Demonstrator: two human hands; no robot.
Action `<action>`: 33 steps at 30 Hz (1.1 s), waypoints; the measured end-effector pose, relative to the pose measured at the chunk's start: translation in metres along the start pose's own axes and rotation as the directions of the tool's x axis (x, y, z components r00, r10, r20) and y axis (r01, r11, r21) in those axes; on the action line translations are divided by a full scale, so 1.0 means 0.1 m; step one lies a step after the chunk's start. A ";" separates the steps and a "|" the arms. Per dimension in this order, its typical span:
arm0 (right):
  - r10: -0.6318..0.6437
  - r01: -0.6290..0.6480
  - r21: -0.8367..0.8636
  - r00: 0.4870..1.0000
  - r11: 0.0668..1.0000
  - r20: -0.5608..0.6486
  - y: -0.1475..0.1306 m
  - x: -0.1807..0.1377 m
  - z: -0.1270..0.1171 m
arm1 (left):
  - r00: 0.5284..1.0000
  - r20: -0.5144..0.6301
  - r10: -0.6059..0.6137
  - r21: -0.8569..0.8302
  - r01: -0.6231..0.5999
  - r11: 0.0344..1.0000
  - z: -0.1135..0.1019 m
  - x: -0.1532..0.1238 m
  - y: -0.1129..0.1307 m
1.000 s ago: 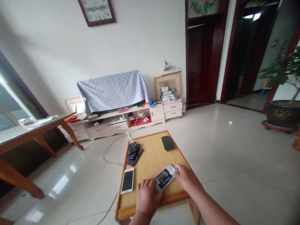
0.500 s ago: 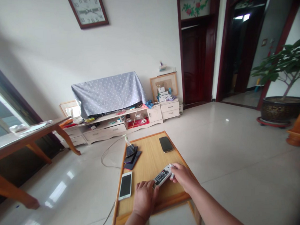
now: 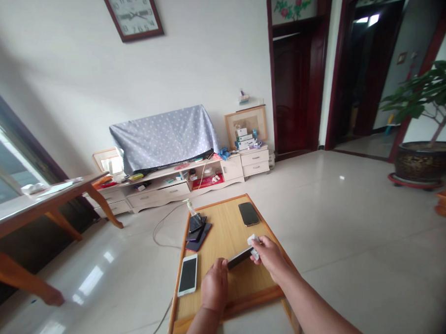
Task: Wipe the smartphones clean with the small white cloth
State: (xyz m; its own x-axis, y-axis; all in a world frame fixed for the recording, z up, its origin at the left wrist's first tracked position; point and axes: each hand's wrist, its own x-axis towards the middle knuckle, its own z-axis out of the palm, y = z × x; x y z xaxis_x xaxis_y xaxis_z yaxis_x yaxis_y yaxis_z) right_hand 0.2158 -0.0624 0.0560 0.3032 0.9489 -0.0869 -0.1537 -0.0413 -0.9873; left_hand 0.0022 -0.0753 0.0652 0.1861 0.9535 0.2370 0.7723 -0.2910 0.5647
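Both my hands hold one phone above a small wooden table. The phone is turned on edge, so only its thin dark side and a white end show. My left hand is closed on its near end. At the far end, my right hand pinches the white part. A white phone lies face up at the table's left edge, beside my left hand. A black phone lies at the far right. A pile of dark phones sits at the far left with a small pump bottle.
A cable runs over the tiled floor left of the table. A low white cabinet with a cloth-covered set stands against the wall. A wooden table is at the left, a potted plant at the right, dark doorways behind.
The phone lay flat with its labelled back up a second ago. Both hands have lifted it and rolled it onto its edge, so the label no longer shows.
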 end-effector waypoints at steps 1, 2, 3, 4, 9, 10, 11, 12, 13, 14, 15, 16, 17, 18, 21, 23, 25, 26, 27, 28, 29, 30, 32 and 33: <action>-0.002 0.002 -0.007 1.000 1.000 -0.008 0.00 0.00 0.00 | 1.000 0.000 0.002 -0.034 -0.002 0.999 0.02 0.00 0.00; -0.004 0.003 -0.016 1.000 1.000 -0.015 0.00 0.01 -0.01 | 1.000 -0.002 0.004 -0.067 -0.004 0.998 0.04 0.00 -0.01; -0.006 0.006 -0.028 1.000 1.000 -0.022 0.00 0.02 -0.01 | 1.000 -0.004 0.006 -0.097 -0.007 0.995 0.07 0.00 -0.01; -0.010 0.009 -0.041 1.000 0.999 -0.028 0.00 0.02 -0.02 | 1.000 -0.008 0.008 -0.123 -0.009 0.992 0.09 -0.01 -0.01; -0.088 0.077 -0.157 0.994 0.985 -0.066 -0.07 0.03 -0.05 | 0.999 -0.049 0.009 -0.218 -0.020 0.976 0.15 -0.08 0.01; -0.122 0.109 -0.187 0.990 0.976 -0.064 -0.11 0.01 -0.04 | 0.998 -0.060 0.004 -0.232 -0.018 0.972 0.16 -0.09 0.03; -0.161 0.146 -0.218 0.986 0.965 -0.052 -0.14 -0.03 -0.01 | 0.998 -0.069 -0.003 -0.246 -0.014 0.969 0.16 -0.11 0.04; -0.203 0.190 -0.245 0.979 0.951 -0.028 -0.18 -0.09 0.03 | 0.997 -0.077 -0.011 -0.257 -0.009 0.966 0.17 -0.13 0.05; -0.243 0.236 -0.268 0.970 0.934 0.008 -0.21 -0.17 0.09 | 0.996 -0.083 -0.017 -0.268 -0.006 0.963 0.18 -0.15 0.06; -0.278 0.281 -0.283 0.959 0.917 0.053 -0.24 -0.26 0.17 | 0.996 -0.088 -0.019 -0.285 -0.007 0.958 0.19 -0.17 0.07; -0.314 0.332 -0.295 0.943 0.896 0.110 -0.25 -0.37 0.25 | 0.995 -0.093 -0.018 -0.312 -0.012 0.950 0.20 -0.18 0.07; -0.338 0.374 -0.299 0.926 0.878 0.167 -0.26 -0.47 0.33 | 0.995 -0.100 -0.015 -0.345 -0.021 0.938 0.21 -0.19 0.07; -0.365 0.427 -0.299 0.899 0.853 0.241 -0.27 -0.57 0.41 | 0.994 -0.106 -0.010 -0.380 -0.031 0.925 0.21 -0.20 0.07; -0.404 0.497 -0.306 0.857 0.812 0.319 -0.27 -0.65 0.48 | 0.993 -0.114 -0.006 -0.410 -0.042 0.911 0.20 -0.20 0.07; -0.425 0.523 -0.283 0.838 0.804 0.342 -0.29 -0.70 0.54 | 0.991 -0.132 -0.003 -0.442 -0.056 0.895 0.15 -0.22 0.07; -0.363 0.406 -0.224 0.908 0.886 0.210 -0.32 -0.58 0.47 | 0.991 -0.136 -0.005 -0.426 -0.055 0.903 0.09 -0.24 0.07; -0.284 0.295 -0.156 0.955 0.943 0.087 -0.35 -0.42 0.36 | 0.990 -0.143 0.000 -0.404 -0.059 0.913 0.03 -0.26 0.08; -0.262 0.266 -0.135 0.964 0.954 0.048 -0.36 -0.34 0.32 | 0.989 -0.147 0.005 -0.395 -0.063 0.917 0.01 -0.27 0.08; -0.255 0.257 -0.126 0.966 0.958 0.025 -0.36 -0.29 0.29 | 0.989 -0.149 0.011 -0.388 -0.069 0.919 0.00 -0.28 0.08; -0.261 0.261 -0.126 0.965 0.957 0.018 -0.36 -0.27 0.29 | 0.988 -0.152 0.015 -0.384 -0.073 0.921 -0.01 -0.28 0.08; -0.266 0.266 -0.125 0.964 0.956 0.017 -0.35 -0.28 0.31 | 0.988 -0.154 0.018 -0.382 -0.076 0.921 -0.01 -0.29 0.08; -0.271 0.272 -0.127 0.962 0.954 0.026 -0.35 -0.32 0.35 | 0.987 -0.156 0.020 -0.384 -0.079 0.920 -0.01 -0.29 0.08; -0.276 0.287 -0.141 0.957 0.948 0.092 -0.34 -0.49 0.48 | 0.986 -0.164 0.025 -0.400 -0.090 0.912 -0.01 -0.29 0.09; -0.275 0.295 -0.148 0.951 0.944 0.140 -0.34 -0.60 0.56 | 0.985 -0.170 0.030 -0.415 -0.099 0.904 -0.01 -0.29 0.09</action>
State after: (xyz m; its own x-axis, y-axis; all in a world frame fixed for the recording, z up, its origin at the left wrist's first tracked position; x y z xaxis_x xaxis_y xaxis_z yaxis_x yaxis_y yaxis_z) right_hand 0.1503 -0.1007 0.1023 0.1986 0.9579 0.2073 0.0833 0.1943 -0.9774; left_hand 0.0030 -0.1054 0.0641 0.1034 0.9173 0.3846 0.4274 -0.3901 0.8156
